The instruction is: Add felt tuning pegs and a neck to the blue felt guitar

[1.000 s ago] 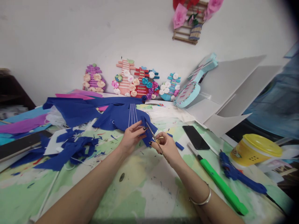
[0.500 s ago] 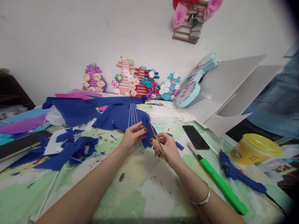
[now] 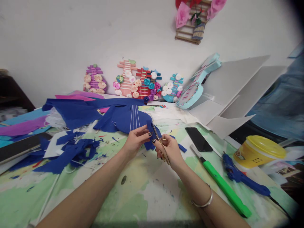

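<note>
Between the thumb and fingers of my left hand (image 3: pixel 137 138) is a piece of dark blue crepe paper (image 3: pixel 149 145), its lower end hanging toward the table. My right hand (image 3: pixel 167 148) is closed around the handles of gold-coloured scissors (image 3: pixel 164 151). Their blades point up and to the left, lying against the right side of the paper. Just behind both hands rests a blue pipa-shaped craft body (image 3: pixel 125 119) with several white strings running down it. My fingers hide part of the paper.
A black phone (image 3: pixel 199 139), a green-handled knife (image 3: pixel 223 183) and a blue glue gun (image 3: pixel 244 179) lie at right, near a yellow tub (image 3: pixel 260 151). Blue paper scraps (image 3: pixel 71 152) spread at left. Finished flowered crafts (image 3: pixel 143 84) lean on the wall; grey boards (image 3: pixel 228 85) stand at right.
My left hand and the blue paper have shifted slightly to the right, nearer the scissors. The right hand keeps nearly the same place; the things on the table stay put.
</note>
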`<action>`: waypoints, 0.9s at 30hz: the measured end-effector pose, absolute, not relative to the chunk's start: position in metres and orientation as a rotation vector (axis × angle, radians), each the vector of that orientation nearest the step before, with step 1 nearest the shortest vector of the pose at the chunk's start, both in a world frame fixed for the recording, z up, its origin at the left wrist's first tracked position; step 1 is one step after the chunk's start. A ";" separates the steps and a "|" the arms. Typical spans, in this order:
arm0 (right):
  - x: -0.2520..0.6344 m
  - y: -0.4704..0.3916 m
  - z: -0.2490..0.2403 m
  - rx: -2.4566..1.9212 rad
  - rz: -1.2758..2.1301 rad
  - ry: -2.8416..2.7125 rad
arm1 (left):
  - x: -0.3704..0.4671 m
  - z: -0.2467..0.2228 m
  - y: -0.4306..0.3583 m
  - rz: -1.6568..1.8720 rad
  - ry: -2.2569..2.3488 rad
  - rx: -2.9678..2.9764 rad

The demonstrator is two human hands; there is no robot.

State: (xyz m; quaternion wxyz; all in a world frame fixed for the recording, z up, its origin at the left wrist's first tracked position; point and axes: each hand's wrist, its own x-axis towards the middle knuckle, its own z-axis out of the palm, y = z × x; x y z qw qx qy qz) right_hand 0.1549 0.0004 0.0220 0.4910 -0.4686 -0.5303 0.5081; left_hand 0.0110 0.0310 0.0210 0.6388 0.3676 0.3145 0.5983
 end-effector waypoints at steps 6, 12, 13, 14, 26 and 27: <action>0.158 0.002 0.020 -1.119 1.237 -1.236 | 0.008 0.023 0.033 1.365 0.726 0.831; 0.164 0.000 0.031 -1.119 1.326 -1.264 | 0.003 0.026 0.036 1.419 0.705 0.808; 0.165 -0.001 0.034 -1.132 1.337 -1.295 | 0.001 0.026 0.037 1.423 0.699 0.810; 0.167 -0.002 0.036 -1.141 1.350 -1.331 | 0.000 0.027 0.037 1.424 0.696 0.814; 0.169 -0.006 0.042 -1.113 1.477 -1.544 | -0.012 0.036 0.039 1.381 0.751 0.885; 0.167 -0.007 0.041 -1.102 1.471 -1.548 | -0.011 0.036 0.038 1.377 0.756 0.906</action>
